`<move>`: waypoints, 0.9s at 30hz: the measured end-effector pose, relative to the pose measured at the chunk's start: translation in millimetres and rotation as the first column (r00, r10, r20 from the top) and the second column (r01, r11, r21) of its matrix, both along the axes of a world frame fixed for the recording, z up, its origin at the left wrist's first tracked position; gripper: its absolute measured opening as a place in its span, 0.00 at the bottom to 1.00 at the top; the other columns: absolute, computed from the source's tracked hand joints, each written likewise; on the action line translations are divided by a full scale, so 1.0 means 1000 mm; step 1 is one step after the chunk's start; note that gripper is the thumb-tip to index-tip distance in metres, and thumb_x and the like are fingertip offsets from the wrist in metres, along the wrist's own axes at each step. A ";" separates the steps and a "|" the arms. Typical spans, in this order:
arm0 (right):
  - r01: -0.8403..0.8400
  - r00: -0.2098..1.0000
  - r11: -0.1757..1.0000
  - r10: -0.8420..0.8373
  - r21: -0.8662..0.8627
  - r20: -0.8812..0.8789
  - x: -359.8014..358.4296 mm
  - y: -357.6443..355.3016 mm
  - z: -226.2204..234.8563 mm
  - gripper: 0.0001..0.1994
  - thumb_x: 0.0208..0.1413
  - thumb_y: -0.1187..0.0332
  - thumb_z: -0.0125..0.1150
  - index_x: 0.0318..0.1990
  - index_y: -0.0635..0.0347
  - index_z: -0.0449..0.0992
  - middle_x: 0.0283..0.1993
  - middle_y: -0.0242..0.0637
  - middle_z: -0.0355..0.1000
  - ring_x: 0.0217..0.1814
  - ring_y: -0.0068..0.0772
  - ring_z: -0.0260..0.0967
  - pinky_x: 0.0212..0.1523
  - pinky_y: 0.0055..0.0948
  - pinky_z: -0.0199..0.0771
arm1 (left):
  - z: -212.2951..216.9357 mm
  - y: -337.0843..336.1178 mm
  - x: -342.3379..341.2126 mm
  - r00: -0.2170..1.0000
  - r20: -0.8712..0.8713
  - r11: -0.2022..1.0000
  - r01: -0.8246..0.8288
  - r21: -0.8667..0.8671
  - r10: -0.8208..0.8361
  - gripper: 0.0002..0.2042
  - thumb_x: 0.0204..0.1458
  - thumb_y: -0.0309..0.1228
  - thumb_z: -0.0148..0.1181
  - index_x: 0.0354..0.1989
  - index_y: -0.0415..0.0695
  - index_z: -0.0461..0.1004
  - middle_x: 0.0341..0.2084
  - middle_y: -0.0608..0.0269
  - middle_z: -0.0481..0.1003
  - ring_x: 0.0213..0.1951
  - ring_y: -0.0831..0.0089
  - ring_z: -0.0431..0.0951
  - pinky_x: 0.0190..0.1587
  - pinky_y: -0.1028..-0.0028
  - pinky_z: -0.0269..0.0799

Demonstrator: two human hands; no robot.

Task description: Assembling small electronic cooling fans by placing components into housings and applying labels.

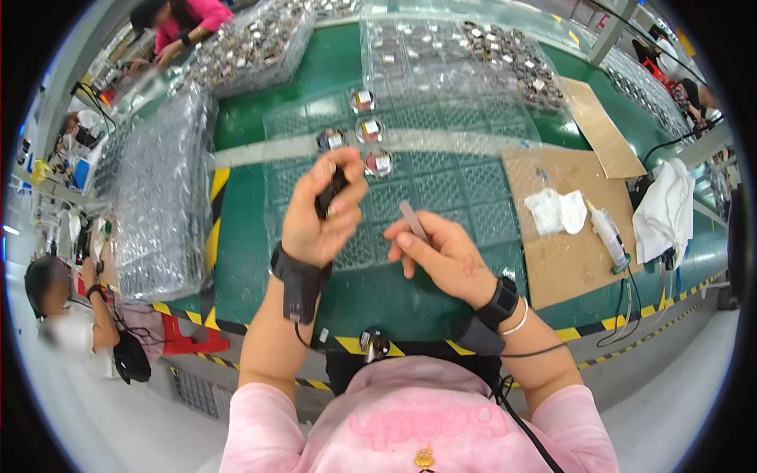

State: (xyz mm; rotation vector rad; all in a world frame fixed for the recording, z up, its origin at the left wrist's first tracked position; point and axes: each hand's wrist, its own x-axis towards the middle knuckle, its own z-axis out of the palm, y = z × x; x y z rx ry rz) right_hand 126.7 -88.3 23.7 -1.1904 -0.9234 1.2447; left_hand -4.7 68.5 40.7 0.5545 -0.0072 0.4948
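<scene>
My left hand is raised over the transparent compartment tray, its fingers curled round a small black part whose kind I cannot make out. To its right, lower down, my right hand pinches a thin, flat, pale strip between thumb and fingers. The strip points up and away from me, apart from the black part. Beyond my left hand, several small round parts with metal rims and pale labels lie in the tray.
On the right, a cardboard sheet bears white wipes and a syringe; a white cloth lies beyond. Stacked plastic trays stand left. Filled trays line the back. A small dark part sits at the near edge.
</scene>
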 end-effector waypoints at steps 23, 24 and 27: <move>-0.171 0.946 0.985 0.155 0.033 0.284 -0.010 -0.001 -0.003 0.08 0.60 0.69 0.51 0.40 0.65 0.72 0.31 0.35 0.73 0.27 0.20 0.68 0.31 0.19 0.68 | -0.017 0.021 -0.015 0.990 0.022 0.989 -0.138 0.059 0.137 0.10 0.56 0.31 0.50 0.40 0.36 0.70 0.28 0.66 0.66 0.24 0.81 0.63 0.15 0.84 0.53; -0.195 0.941 0.980 0.176 0.038 0.291 -0.009 -0.001 -0.004 0.08 0.60 0.69 0.51 0.40 0.65 0.72 0.31 0.35 0.73 0.27 0.20 0.68 0.31 0.19 0.68 | -0.013 0.018 -0.020 0.987 0.037 0.986 -0.155 0.053 0.153 0.10 0.56 0.31 0.50 0.39 0.36 0.71 0.27 0.66 0.66 0.24 0.81 0.63 0.15 0.84 0.53; -0.150 0.942 0.986 0.122 0.069 0.313 -0.008 -0.002 -0.009 0.10 0.61 0.67 0.51 0.41 0.64 0.72 0.32 0.34 0.73 0.27 0.19 0.68 0.28 0.17 0.65 | 0.003 0.001 -0.046 0.970 0.012 0.956 -0.241 0.168 0.242 0.11 0.56 0.32 0.49 0.40 0.35 0.69 0.29 0.66 0.65 0.25 0.81 0.62 0.16 0.84 0.53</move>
